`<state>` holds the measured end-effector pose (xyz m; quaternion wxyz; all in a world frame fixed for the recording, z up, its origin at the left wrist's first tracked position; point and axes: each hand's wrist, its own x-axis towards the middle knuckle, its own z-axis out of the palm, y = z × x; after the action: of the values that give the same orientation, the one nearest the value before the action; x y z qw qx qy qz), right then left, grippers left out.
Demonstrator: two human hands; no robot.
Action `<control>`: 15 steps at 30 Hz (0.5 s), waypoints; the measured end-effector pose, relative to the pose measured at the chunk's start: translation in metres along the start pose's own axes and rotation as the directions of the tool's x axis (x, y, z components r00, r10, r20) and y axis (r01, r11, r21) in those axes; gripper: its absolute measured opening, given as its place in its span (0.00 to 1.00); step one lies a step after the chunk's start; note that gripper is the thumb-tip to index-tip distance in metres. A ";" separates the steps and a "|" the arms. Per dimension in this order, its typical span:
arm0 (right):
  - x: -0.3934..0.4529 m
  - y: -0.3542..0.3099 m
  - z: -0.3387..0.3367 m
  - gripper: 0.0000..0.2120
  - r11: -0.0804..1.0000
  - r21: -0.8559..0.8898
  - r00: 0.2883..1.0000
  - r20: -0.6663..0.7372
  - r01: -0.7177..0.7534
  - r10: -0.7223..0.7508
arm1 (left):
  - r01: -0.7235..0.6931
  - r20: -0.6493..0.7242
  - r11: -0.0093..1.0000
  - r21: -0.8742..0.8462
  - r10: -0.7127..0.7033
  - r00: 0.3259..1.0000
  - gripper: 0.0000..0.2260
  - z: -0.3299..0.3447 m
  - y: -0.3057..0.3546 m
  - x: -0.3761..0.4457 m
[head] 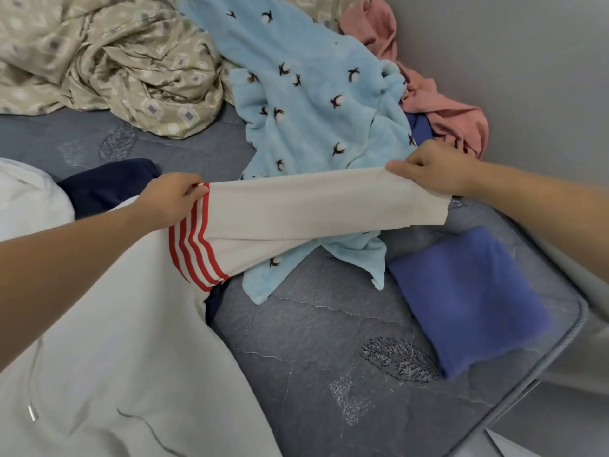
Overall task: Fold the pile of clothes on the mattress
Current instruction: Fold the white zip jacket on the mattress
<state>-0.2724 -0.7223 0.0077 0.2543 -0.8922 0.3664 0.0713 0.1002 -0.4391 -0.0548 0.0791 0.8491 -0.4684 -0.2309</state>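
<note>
**Two hands, one sleeve stretched left to right**

Both hands hold the same sleeve [296,212] of a white hoodie [108,351], drawn out taut above the grey mattress [329,341]. The left hand [171,199] pinches the cloth at the red stripes [194,245], thumb and fingers closed on the upper edge where the sleeve joins the body. The right hand [431,171] grips the cuff end, fingers curled over the fabric, farther right and slightly farther away. So the sleeve's long axis runs almost straight across the scene, left to right, with the hoodie's body lying near and left, draped toward the viewer.

The fold most likely turns on that line: the cuff hand is the free end and would probably swing left and near, across the body, while the stripe hand serves as hinge.

Beneath the sleeve lies a light blue fleece [313,110]; a folded blue cloth [468,298] sits near right, a pink garment [438,103] far right
</note>
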 end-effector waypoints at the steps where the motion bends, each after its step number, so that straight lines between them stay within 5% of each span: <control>1: -0.002 -0.003 0.000 0.29 1.000 0.017 1.000 0.005 -0.007 0.007 | -0.010 -0.004 1.000 0.012 0.010 1.000 0.10 0.000 0.002 -0.001; 10: -0.007 0.000 -0.005 0.08 0.989 0.148 0.996 0.086 -0.019 0.006 | -0.050 0.030 0.987 -0.153 0.056 0.998 0.09 -0.003 0.006 -0.013; 15: -0.010 0.012 -0.005 0.10 0.981 0.190 0.999 0.030 -0.040 0.035 | -0.078 -0.057 0.989 -0.125 0.071 0.996 0.17 -0.002 0.006 -0.008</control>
<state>-0.2884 -0.7258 0.0102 0.3421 -0.8556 0.3849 0.0523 0.0932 -0.4358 -0.0484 0.1540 0.8300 -0.4820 -0.2348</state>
